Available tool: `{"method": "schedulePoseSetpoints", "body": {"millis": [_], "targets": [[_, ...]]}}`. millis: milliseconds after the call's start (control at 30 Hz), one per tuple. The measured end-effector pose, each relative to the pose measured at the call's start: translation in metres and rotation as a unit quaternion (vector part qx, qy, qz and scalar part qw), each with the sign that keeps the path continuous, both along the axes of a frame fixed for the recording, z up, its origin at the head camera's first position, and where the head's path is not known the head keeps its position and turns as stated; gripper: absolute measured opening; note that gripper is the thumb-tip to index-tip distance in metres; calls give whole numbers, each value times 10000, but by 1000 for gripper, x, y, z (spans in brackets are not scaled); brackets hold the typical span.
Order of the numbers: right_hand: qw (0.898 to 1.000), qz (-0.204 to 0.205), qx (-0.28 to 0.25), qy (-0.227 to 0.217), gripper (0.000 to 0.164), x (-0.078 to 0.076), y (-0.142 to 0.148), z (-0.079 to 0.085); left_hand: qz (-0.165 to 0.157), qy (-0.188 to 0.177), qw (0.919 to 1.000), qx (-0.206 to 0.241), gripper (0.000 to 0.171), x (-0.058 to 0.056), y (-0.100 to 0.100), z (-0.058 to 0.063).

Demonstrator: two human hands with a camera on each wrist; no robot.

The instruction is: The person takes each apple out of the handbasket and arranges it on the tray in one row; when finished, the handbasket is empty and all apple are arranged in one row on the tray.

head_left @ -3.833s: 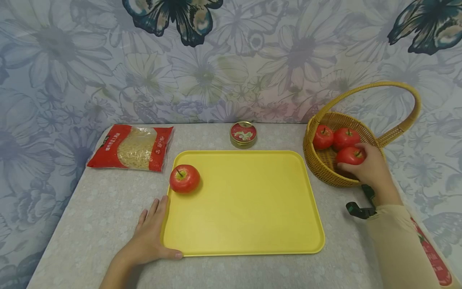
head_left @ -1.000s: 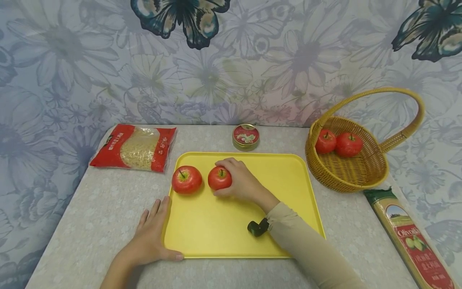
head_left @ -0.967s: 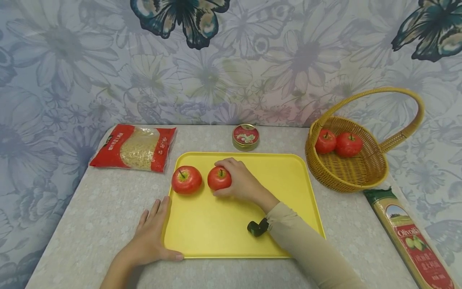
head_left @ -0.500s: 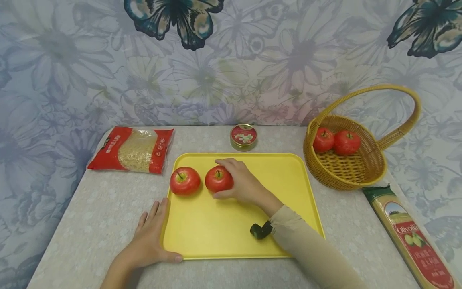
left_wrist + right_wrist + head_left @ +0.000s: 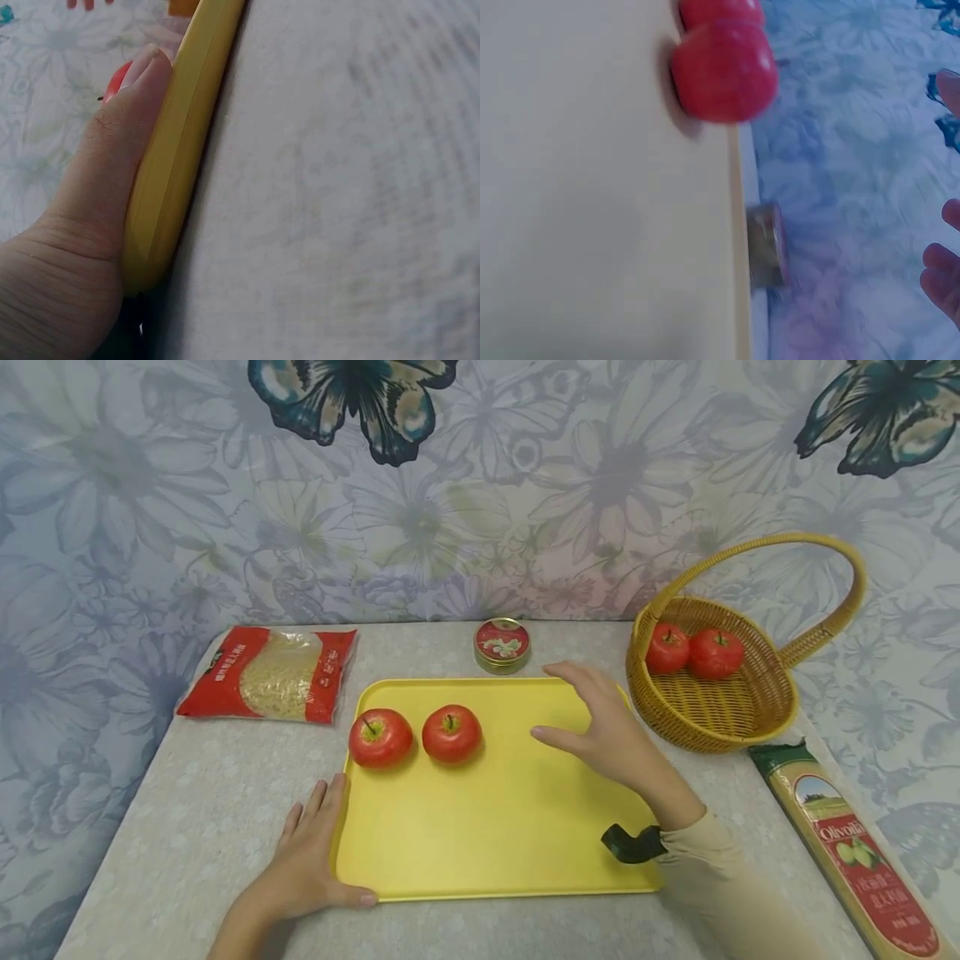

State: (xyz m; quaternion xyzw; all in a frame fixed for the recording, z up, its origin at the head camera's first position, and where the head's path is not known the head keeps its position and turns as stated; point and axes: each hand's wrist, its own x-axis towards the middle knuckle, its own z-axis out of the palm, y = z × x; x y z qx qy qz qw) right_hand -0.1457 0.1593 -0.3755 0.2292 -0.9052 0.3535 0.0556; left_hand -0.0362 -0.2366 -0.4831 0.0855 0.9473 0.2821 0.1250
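Two red apples, a left one (image 5: 380,739) and a right one (image 5: 452,734), sit side by side at the far left of the yellow tray (image 5: 495,835). My left hand (image 5: 303,860) rests at the tray's left front corner, fingers straight along its side and thumb at the front edge. In the left wrist view the thumb (image 5: 112,142) lies against the tray's rim. Over the tray's right part my right hand (image 5: 607,731) is held with thumb and fingers spread apart, nothing between them. Its fingertips (image 5: 941,274) show at the right wrist view's edge.
A wicker basket (image 5: 712,739) with a tall handle stands at the right, two red apples (image 5: 716,653) inside. Behind the tray is a small round tin (image 5: 502,646). A red bag of grain (image 5: 270,675) lies back left, a long pasta packet (image 5: 847,847) at the right.
My right hand brought an apple from the basket to the tray beside the first one, let go of it and moved off to the right. The left hand has stayed at the tray's corner.
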Motion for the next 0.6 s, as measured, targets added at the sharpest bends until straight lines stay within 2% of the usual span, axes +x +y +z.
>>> {"method": "schedulePoseSetpoints", "body": {"millis": [167, 333, 467, 600], "targets": [[9986, -393, -1, 361, 70, -2, 44, 9, 28, -45, 10000, -8, 152, 0, -1, -1], [9935, -976, -79, 581, 68, -15, 88, 6, -7, 39, 10000, -16, 151, 0, -1, -2], [9884, -1455, -185, 395, 67, -28, 116, 3, -41, 89, 9999, -83, 151, 0, -1, -3], [9841, -1771, -141, 14, 70, -42, 136, 1, -39, 69, 9999, -96, 151, 0, -1, -5]]}}
